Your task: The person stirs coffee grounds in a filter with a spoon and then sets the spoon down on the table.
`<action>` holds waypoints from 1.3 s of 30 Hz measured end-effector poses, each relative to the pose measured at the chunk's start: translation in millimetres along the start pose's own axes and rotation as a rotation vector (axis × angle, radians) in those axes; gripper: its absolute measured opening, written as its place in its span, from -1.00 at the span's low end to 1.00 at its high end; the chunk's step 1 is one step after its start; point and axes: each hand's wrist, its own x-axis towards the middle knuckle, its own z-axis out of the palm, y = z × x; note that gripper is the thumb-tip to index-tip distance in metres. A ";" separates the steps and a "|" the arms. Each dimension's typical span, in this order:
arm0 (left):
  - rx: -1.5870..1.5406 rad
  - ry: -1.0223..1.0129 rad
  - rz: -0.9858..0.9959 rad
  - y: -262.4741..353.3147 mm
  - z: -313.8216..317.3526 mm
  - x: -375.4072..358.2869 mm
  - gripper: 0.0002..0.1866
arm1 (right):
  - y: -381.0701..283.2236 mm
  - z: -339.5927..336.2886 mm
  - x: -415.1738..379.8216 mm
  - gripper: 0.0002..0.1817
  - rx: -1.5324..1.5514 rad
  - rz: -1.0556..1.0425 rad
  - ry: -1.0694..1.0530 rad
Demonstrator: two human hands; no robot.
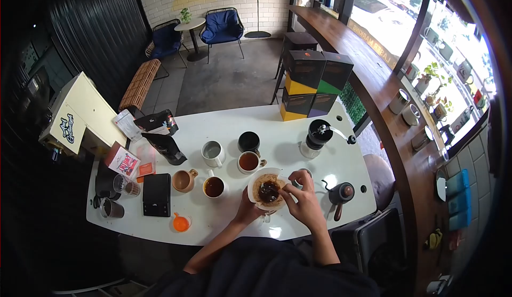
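Coffee filter (257,183), mouth up, by the tabletop's (213,225) near edge.
Left hand (247,207) cups its left side; right hand (303,198), pinched narrow, reaches over its right rim, any tool too small to tell.

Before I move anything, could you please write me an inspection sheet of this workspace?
Surface: white tabletop, glossy, reflecting light.
Job's things: pale coffee filter containing dark, wet coffee grounds.
Clutter: gooseneck kettle and hand grinder to the right; black scale and orange cup to the left; several mugs, two white ones holding brown liquid.
Grippers: bare hands; left hand at the filter's left side, grip partly hidden; right hand at its right edge, fingers bent, any utensil unclear.
Cables: nothing seen.
Surroundings: blue chairs beyond, wooden counter along the right.
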 end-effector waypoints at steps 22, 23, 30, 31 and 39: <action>0.094 0.000 0.048 4.5 0.7 1.0 -0.21 | 0.5 -2.7 0.5 -0.84 -0.033 -0.050 0.002; 0.076 0.005 0.032 5.6 1.1 0.0 -0.21 | 0.2 -3.1 -0.6 -0.84 -0.027 -0.054 -0.023; 0.097 -0.002 0.026 4.4 -0.6 -1.0 -0.22 | -0.6 -2.5 -1.2 -0.83 -0.053 -0.044 0.000; 0.089 -0.009 0.011 3.1 -0.9 -1.5 -0.21 | -1.6 -3.2 -0.7 -0.85 -0.022 -0.028 -0.005; 0.077 -0.025 -0.011 6.2 -0.5 -0.3 -0.20 | -0.6 -2.9 -1.7 -0.83 -0.005 -0.034 -0.014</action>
